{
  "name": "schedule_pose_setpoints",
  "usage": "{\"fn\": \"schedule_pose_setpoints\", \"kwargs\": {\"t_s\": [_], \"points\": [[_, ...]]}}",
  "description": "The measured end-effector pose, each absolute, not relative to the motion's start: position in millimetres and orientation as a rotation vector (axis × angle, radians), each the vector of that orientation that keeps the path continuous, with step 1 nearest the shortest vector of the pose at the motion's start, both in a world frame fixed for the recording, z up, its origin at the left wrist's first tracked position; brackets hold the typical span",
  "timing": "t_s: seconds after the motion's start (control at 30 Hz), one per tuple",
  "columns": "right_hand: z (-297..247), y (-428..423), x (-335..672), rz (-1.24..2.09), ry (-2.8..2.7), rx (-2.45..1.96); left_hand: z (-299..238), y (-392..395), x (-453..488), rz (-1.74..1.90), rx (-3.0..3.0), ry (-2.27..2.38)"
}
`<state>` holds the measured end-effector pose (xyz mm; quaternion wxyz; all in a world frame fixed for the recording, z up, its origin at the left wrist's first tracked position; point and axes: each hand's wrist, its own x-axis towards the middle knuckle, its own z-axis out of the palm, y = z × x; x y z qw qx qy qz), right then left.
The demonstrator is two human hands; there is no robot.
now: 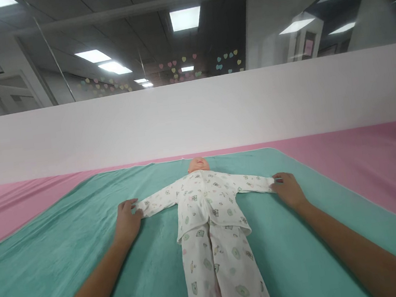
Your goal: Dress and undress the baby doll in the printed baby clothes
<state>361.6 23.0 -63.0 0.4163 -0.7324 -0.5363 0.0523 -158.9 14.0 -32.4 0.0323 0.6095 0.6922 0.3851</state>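
Note:
A baby doll (198, 164) lies on its back in the middle of a teal mat (68, 243), dressed in a white printed top (204, 198) and matching trousers (221, 272). Its arms are spread out to both sides. My left hand (127, 221) rests on the end of the doll's sleeve at the left, fingers curled over the cuff. My right hand (288, 189) rests on the end of the other sleeve at the right, fingers closed over that cuff.
The teal mat lies on a pink surface (368, 165) that stretches to both sides. A low white partition (193, 115) runs across behind the doll's head, with glass and an office ceiling above it.

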Motion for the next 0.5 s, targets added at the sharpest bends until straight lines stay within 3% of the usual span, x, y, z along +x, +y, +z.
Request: {"fn": "schedule_pose_setpoints", "kwargs": {"t_s": [0.2, 0.5], "points": [[-51.6, 11.7, 326.7, -0.143, -1.714, -1.674, -32.8, 12.8, -141.6, 0.999, 2.269, 1.999], [-73.1, 17.9, 313.7, -0.07, -1.972, -1.825, -50.1, 19.3, -145.1, 0.619, 2.209, 1.995]]}}
